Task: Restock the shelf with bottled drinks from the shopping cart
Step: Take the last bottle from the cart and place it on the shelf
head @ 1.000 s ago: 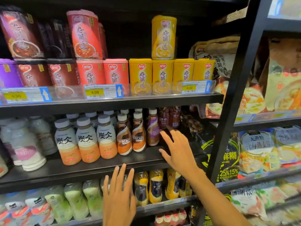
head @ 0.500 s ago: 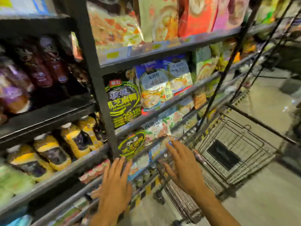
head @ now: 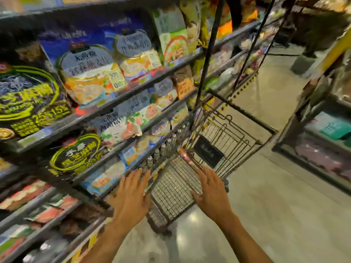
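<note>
**Wire cart in reach, both hands empty**

Dark metal wire, square grid mesh: that's the shopping cart point(head: 218, 149), parked on the glossy grey floor point(head: 275, 205) hard against the shelf point(head: 133, 92) on the left. One cart. Handle bar point(head: 187, 158) at the near end has a reddish sleeve; dark rectangular placard point(head: 208, 153) hangs on the inner wire panel. Basket interior: can't make out any bottled drinks in it, frame is motion-blurred.

Left hand point(head: 131, 194): flat, fingers extended and slightly fanned, holding nothing, over the near-left corner of the cart next to the shelf edge. Contact with the wire: can't tell.

Right hand point(head: 210, 192): also flat, fingers extended and loosely apart, holding nothing, just near of the handle bar. Fingertips close to it, contact unclear.

Shelf: dark metal uprights and tiers, packed with glossy soft plastic pouches, black-and-lime, blue and white prints. A row of small capped bottles point(head: 161, 150) sits on a low tier just left of the cart, count unreadable. Second rack point(head: 313, 120) stands far right.
</note>
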A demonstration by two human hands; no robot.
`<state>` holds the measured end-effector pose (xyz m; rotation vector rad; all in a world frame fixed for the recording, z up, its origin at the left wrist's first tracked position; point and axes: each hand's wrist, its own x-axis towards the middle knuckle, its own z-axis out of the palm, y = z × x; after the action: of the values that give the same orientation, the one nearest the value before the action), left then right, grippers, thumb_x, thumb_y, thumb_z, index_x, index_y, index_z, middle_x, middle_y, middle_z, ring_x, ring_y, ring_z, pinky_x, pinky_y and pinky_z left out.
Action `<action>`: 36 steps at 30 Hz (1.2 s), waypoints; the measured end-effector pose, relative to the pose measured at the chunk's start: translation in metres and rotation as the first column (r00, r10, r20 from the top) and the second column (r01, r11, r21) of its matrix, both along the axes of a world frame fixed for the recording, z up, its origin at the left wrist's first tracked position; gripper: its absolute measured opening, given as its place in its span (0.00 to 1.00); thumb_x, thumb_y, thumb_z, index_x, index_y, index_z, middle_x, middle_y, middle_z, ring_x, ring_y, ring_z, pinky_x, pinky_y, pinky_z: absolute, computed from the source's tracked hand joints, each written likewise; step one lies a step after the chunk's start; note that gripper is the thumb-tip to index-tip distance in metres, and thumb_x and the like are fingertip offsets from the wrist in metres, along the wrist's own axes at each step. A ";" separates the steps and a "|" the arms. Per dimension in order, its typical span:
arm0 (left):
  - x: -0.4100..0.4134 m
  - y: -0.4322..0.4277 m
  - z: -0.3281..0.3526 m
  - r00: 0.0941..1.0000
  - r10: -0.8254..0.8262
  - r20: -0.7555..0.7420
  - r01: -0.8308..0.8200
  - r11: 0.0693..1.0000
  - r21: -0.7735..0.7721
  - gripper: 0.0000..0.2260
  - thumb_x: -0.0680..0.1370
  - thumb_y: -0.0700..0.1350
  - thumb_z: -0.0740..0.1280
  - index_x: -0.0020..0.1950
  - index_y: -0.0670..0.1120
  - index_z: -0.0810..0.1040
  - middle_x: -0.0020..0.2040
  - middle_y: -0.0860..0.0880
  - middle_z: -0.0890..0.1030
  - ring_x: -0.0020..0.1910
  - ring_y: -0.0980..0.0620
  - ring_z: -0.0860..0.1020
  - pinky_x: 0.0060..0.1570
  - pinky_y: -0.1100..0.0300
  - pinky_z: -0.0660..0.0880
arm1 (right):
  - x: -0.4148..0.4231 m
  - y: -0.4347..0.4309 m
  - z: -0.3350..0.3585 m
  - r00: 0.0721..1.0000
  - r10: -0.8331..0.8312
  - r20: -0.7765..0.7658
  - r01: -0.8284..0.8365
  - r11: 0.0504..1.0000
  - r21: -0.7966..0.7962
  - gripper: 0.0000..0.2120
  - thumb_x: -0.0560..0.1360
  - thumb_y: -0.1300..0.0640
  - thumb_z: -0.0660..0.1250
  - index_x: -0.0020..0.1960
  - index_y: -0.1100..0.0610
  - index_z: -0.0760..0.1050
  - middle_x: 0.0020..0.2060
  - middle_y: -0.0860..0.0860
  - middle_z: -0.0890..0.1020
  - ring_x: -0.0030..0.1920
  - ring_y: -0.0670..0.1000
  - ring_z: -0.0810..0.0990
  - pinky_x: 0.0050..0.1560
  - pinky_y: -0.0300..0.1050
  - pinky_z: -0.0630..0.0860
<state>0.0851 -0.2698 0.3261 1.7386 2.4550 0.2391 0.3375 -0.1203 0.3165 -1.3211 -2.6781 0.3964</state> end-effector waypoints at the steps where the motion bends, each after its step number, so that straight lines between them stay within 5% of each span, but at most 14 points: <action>1: 0.005 0.012 -0.003 1.000 0.003 0.011 -0.003 1.000 -0.009 0.36 0.73 0.51 0.72 0.80 0.50 0.65 0.77 0.45 0.69 0.76 0.40 0.66 0.74 0.37 0.64 | 0.002 0.008 -0.002 1.000 -0.006 0.009 0.006 1.000 -0.004 0.40 0.77 0.33 0.64 0.83 0.47 0.55 0.81 0.50 0.61 0.80 0.57 0.61 0.81 0.58 0.56; 6: 0.015 0.073 -0.042 0.999 0.005 0.054 -0.001 0.998 -0.061 0.33 0.77 0.57 0.66 0.81 0.52 0.62 0.80 0.46 0.65 0.80 0.42 0.61 0.78 0.41 0.55 | 0.000 0.057 -0.022 0.997 -0.017 0.072 0.023 0.997 -0.079 0.40 0.78 0.33 0.63 0.83 0.46 0.52 0.83 0.49 0.55 0.82 0.56 0.54 0.77 0.51 0.43; 12: 0.013 0.161 -0.095 0.991 0.048 0.124 -0.032 0.992 -0.125 0.30 0.75 0.53 0.64 0.77 0.46 0.69 0.74 0.39 0.72 0.72 0.36 0.70 0.68 0.33 0.69 | -0.014 0.142 -0.068 0.988 0.042 0.146 -0.015 0.983 -0.182 0.38 0.79 0.30 0.56 0.83 0.41 0.48 0.82 0.50 0.56 0.82 0.56 0.54 0.82 0.58 0.55; 15: 0.012 0.197 -0.122 0.981 0.110 0.161 -0.083 0.983 -0.162 0.32 0.75 0.54 0.67 0.79 0.48 0.67 0.78 0.41 0.67 0.75 0.35 0.68 0.70 0.32 0.66 | -0.025 0.184 -0.088 0.980 0.069 0.186 -0.026 0.974 -0.225 0.40 0.76 0.26 0.47 0.84 0.43 0.48 0.83 0.51 0.53 0.83 0.57 0.50 0.82 0.58 0.53; 20: 0.003 0.249 -0.152 0.972 0.159 0.175 -0.128 0.976 -0.174 0.35 0.76 0.56 0.68 0.81 0.52 0.61 0.80 0.43 0.65 0.79 0.39 0.63 0.76 0.36 0.59 | -0.046 0.244 -0.126 0.963 0.143 0.227 -0.081 0.962 -0.261 0.39 0.81 0.35 0.57 0.84 0.53 0.52 0.83 0.57 0.55 0.83 0.60 0.52 0.81 0.61 0.57; 28: -0.002 0.307 -0.212 0.948 0.256 0.188 -0.192 0.933 -0.304 0.35 0.76 0.56 0.66 0.81 0.51 0.60 0.79 0.42 0.66 0.77 0.37 0.65 0.73 0.35 0.63 | -0.081 0.316 -0.204 0.942 0.256 0.218 -0.141 0.889 -0.436 0.38 0.80 0.35 0.56 0.83 0.51 0.51 0.82 0.56 0.55 0.82 0.59 0.53 0.79 0.63 0.60; 36: -0.007 0.328 -0.351 0.869 0.390 0.305 -0.287 0.899 -0.332 0.40 0.76 0.52 0.71 0.82 0.55 0.51 0.79 0.41 0.64 0.78 0.37 0.61 0.74 0.34 0.63 | -0.113 0.364 -0.333 0.942 0.286 0.177 -0.173 0.863 -0.475 0.33 0.78 0.44 0.67 0.79 0.55 0.63 0.73 0.57 0.72 0.71 0.60 0.71 0.70 0.59 0.73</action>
<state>0.0784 0.0583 -0.0249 1.0301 2.3593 0.2143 0.2240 0.2439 -0.0160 -1.2087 -3.0931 1.0089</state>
